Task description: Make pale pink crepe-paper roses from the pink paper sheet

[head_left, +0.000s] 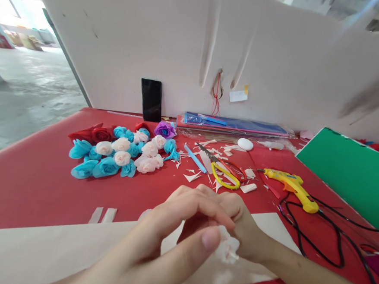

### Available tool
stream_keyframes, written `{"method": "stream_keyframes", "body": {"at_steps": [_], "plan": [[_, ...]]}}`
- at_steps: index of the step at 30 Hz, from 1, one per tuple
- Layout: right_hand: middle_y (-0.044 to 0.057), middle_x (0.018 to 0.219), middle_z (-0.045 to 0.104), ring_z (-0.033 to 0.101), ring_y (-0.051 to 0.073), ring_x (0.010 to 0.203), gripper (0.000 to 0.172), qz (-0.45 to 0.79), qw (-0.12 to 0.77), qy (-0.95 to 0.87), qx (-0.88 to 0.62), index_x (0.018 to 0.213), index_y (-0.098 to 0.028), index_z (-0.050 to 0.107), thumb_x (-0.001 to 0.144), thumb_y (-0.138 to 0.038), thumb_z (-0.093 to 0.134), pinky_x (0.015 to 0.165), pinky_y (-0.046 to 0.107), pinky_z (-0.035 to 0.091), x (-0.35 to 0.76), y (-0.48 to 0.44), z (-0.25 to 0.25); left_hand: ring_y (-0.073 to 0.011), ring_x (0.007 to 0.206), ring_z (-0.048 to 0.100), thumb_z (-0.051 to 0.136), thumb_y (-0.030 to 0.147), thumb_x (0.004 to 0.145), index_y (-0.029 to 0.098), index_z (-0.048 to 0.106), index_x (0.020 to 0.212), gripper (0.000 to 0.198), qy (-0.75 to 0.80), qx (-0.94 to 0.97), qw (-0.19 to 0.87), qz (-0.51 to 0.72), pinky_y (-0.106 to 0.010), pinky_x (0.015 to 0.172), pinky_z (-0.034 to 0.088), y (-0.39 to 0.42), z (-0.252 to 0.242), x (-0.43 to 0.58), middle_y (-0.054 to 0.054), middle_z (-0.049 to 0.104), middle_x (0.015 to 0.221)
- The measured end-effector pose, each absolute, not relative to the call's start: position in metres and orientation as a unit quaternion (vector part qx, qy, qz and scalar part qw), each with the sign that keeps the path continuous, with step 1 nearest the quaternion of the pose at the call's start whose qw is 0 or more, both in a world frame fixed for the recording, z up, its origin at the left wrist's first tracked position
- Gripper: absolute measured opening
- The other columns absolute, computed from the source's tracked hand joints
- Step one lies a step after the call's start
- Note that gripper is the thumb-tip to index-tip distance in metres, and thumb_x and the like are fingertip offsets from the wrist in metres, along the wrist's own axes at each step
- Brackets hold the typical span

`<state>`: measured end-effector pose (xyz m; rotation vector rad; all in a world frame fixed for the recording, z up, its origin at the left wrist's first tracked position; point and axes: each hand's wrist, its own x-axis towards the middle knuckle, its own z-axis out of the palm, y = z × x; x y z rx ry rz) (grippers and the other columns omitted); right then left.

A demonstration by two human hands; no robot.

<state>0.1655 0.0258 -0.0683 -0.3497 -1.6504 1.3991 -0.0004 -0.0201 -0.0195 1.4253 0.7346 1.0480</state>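
My left hand [177, 227] reaches in from the lower left, its fingers bent and the thumb brought close to the index finger. A small white fabric flower [229, 248] with ruffled petals shows just beyond these two fingertips, which appear to grip its edge. Coming from the lower right, my right hand [242, 219] is bent at the wrist against the left one. Its fingers are mostly hidden behind the left hand, so their hold on the flower cannot be seen. Beneath both hands lies a cream sheet [59, 245] on the red tabletop [31, 183].
Blue, white, red and purple flowers [124, 150] are grouped at the back left. Yellow-and-orange-handled scissors [226, 175] and a blue pen-like stick [195, 159] lie among scraps. A yellow glue gun [292, 188] trails black cable near a green board [352, 179]. A phone [151, 100] leans upright behind.
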Motion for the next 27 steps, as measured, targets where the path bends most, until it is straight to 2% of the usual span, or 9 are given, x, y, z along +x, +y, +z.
{"method": "stream_keyframes", "body": {"at_steps": [3,6,8,11,14,17,21,27], "plan": [[-0.003,0.055,0.061,0.053,0.015,0.064,0.041,0.556,0.479,-0.667,-0.127,0.051,-0.022,0.065,0.087,-0.035,0.079,0.085,0.036,0.050,0.164,0.025,-0.067,-0.0137,0.086,0.064,0.059,0.029,0.099,0.036,0.076,0.095,0.019,0.317,0.605,0.591,0.430,-0.019,0.084,0.052,-0.018,-0.019,-0.003,0.008,0.073,0.091],[-0.004,0.056,0.061,0.047,0.012,0.060,0.033,0.544,0.490,-0.672,-0.112,0.057,-0.022,0.070,0.088,-0.031,0.079,0.085,0.035,0.048,0.163,0.027,-0.068,-0.0109,0.077,0.061,0.058,0.030,0.101,0.035,0.076,0.089,0.022,0.355,0.602,0.593,0.399,-0.014,0.074,0.051,-0.016,-0.016,-0.007,0.008,0.067,0.081],[-0.003,0.057,0.061,0.049,0.013,0.063,0.029,0.537,0.488,-0.679,-0.107,0.061,-0.022,0.074,0.088,-0.032,0.079,0.083,0.033,0.048,0.163,0.029,-0.069,-0.0106,0.077,0.062,0.058,0.030,0.101,0.034,0.077,0.085,0.024,0.352,0.592,0.602,0.404,-0.013,0.072,0.051,-0.015,-0.013,-0.009,0.008,0.067,0.078],[-0.002,0.057,0.062,0.054,0.014,0.068,0.031,0.528,0.482,-0.691,-0.109,0.060,-0.022,0.073,0.090,-0.029,0.077,0.078,0.031,0.047,0.165,0.031,-0.067,-0.0113,0.076,0.064,0.060,0.030,0.099,0.031,0.076,0.078,0.026,0.343,0.598,0.608,0.393,-0.014,0.074,0.052,-0.014,-0.009,-0.010,0.007,0.066,0.074],[-0.001,0.060,0.065,0.054,0.013,0.068,0.032,0.512,0.475,-0.707,-0.111,0.061,-0.021,0.073,0.091,-0.031,0.076,0.074,0.031,0.046,0.167,0.031,-0.065,-0.0134,0.075,0.065,0.065,0.038,0.094,0.027,0.072,0.073,0.025,0.386,0.616,0.577,0.372,-0.016,0.072,0.052,-0.012,-0.007,-0.011,0.006,0.068,0.073],[0.002,0.067,0.070,0.055,0.015,0.075,0.027,0.490,0.469,-0.727,-0.109,0.067,-0.019,0.077,0.092,-0.030,0.075,0.071,0.029,0.046,0.169,0.031,-0.063,-0.0141,0.069,0.063,0.067,0.045,0.089,0.025,0.068,0.067,0.030,0.430,0.635,0.532,0.360,-0.017,0.063,0.049,-0.011,-0.007,-0.013,0.006,0.069,0.069],[0.005,0.070,0.073,0.055,0.016,0.077,0.027,0.460,0.473,-0.745,-0.095,0.075,-0.020,0.080,0.097,-0.032,0.069,0.071,0.029,0.048,0.171,0.032,-0.063,-0.0105,0.054,0.055,0.068,0.042,0.087,0.027,0.068,0.062,0.029,0.434,0.662,0.500,0.351,-0.014,0.050,0.043,-0.013,-0.011,-0.017,0.008,0.062,0.057],[0.006,0.072,0.076,0.056,0.016,0.076,0.025,0.427,0.477,-0.764,-0.087,0.078,-0.022,0.081,0.097,-0.029,0.068,0.072,0.030,0.049,0.171,0.034,-0.063,-0.0103,0.053,0.056,0.070,0.046,0.086,0.029,0.069,0.062,0.029,0.416,0.681,0.479,0.365,-0.014,0.053,0.045,-0.013,-0.016,-0.017,0.009,0.062,0.056]]}}
